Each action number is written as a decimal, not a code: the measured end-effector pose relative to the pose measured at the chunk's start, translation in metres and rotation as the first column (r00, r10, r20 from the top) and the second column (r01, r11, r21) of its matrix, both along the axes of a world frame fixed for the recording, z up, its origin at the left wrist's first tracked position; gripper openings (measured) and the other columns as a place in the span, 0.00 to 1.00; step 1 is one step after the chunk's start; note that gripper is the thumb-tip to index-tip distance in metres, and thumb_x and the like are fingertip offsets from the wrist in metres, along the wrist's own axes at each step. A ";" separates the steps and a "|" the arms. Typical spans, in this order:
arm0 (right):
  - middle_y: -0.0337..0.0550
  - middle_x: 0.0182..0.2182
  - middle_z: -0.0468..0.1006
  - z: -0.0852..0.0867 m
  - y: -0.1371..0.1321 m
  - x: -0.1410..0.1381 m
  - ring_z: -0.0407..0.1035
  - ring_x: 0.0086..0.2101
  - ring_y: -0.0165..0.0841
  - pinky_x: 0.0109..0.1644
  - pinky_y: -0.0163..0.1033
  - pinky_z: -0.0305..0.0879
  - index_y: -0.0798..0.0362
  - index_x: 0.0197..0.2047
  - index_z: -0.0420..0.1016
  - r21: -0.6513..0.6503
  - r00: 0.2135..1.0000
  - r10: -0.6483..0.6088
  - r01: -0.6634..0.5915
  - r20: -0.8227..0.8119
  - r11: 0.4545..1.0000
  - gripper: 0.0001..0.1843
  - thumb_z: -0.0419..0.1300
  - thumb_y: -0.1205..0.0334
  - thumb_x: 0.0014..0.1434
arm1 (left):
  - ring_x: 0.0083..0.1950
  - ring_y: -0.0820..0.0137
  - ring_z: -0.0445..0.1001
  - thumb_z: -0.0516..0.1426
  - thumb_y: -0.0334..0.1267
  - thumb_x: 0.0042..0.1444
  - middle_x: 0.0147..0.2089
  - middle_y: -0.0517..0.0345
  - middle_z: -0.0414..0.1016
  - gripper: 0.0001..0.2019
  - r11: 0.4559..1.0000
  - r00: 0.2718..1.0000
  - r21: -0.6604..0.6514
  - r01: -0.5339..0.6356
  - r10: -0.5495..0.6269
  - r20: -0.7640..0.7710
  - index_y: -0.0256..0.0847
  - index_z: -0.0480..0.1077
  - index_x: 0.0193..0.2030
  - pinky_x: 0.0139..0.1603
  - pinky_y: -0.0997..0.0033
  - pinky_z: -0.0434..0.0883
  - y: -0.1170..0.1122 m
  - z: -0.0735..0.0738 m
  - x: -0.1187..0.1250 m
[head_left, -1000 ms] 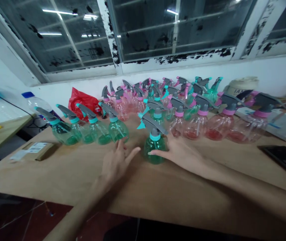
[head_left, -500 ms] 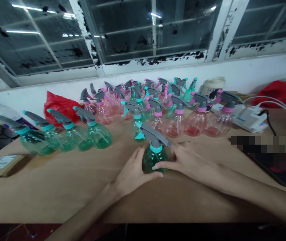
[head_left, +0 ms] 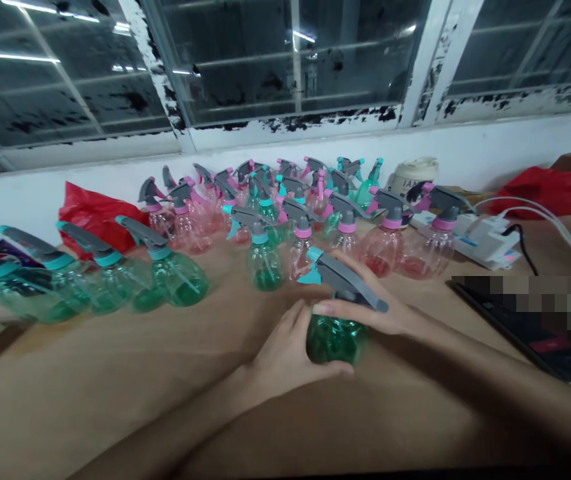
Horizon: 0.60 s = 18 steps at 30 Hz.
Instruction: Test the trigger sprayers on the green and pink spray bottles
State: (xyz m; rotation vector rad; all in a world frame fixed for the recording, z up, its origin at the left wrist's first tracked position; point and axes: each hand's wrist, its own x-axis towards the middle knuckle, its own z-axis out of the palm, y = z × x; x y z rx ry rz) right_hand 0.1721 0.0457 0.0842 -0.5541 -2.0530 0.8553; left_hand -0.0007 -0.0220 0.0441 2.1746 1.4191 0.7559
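A green spray bottle (head_left: 334,337) with a grey trigger head and teal nozzle stands on the brown table (head_left: 115,387), close in front of me. My left hand (head_left: 288,350) is wrapped round the bottle's round body from the left. My right hand (head_left: 375,310) grips the neck just under the grey sprayer head (head_left: 345,281) from the right. Both hands are closed on this one bottle.
A row of green spray bottles (head_left: 110,273) lies tilted at the left. Several pink and green spray bottles (head_left: 305,213) crowd the back under the window. A red bag (head_left: 93,210), a white power strip (head_left: 485,243) with cables, and a dark phone (head_left: 540,327) lie around.
The green bottle has come nearer to me and a little to the right. My left hand went from lying open beside it to gripping its body; my right hand rose to its neck.
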 end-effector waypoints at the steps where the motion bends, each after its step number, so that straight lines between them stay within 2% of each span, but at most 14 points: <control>1: 0.37 0.31 0.70 -0.001 0.000 -0.002 0.65 0.31 0.33 0.33 0.40 0.64 0.46 0.43 0.67 0.003 1.000 -0.009 0.009 -0.029 1.000 0.17 0.64 0.50 0.53 | 0.60 0.44 0.64 0.69 0.51 0.41 0.57 0.41 0.65 0.43 1.000 1.000 -0.002 -0.003 0.003 0.005 0.37 0.58 0.60 0.57 0.42 0.65 0.001 0.000 0.001; 7: 0.38 0.36 0.70 0.000 0.005 -0.014 0.66 0.36 0.33 0.39 0.41 0.63 0.47 0.44 0.66 -0.014 0.994 0.042 -0.043 -0.096 0.999 0.15 0.64 0.55 0.55 | 0.61 0.47 0.64 0.70 0.48 0.40 0.59 0.42 0.64 0.46 0.996 0.997 0.071 0.053 -0.057 0.055 0.37 0.54 0.64 0.59 0.43 0.64 0.010 -0.006 -0.005; 13: 0.34 0.30 0.66 0.000 0.011 -0.024 0.61 0.31 0.29 0.33 0.38 0.58 0.48 0.37 0.64 -0.003 0.984 0.081 -0.083 -0.156 0.997 0.10 0.63 0.60 0.55 | 0.62 0.45 0.62 0.68 0.53 0.40 0.61 0.40 0.62 0.50 0.989 0.995 0.125 0.074 -0.081 0.054 0.38 0.51 0.66 0.59 0.41 0.63 0.018 -0.015 -0.014; 18: 0.36 0.32 0.67 0.003 0.013 -0.027 0.63 0.31 0.30 0.34 0.39 0.61 0.48 0.41 0.65 -0.070 0.986 0.120 -0.129 -0.118 0.989 0.10 0.60 0.64 0.55 | 0.60 0.47 0.64 0.67 0.56 0.41 0.58 0.42 0.65 0.46 0.990 0.994 0.121 0.073 -0.083 0.074 0.39 0.55 0.63 0.58 0.42 0.64 0.021 -0.016 -0.019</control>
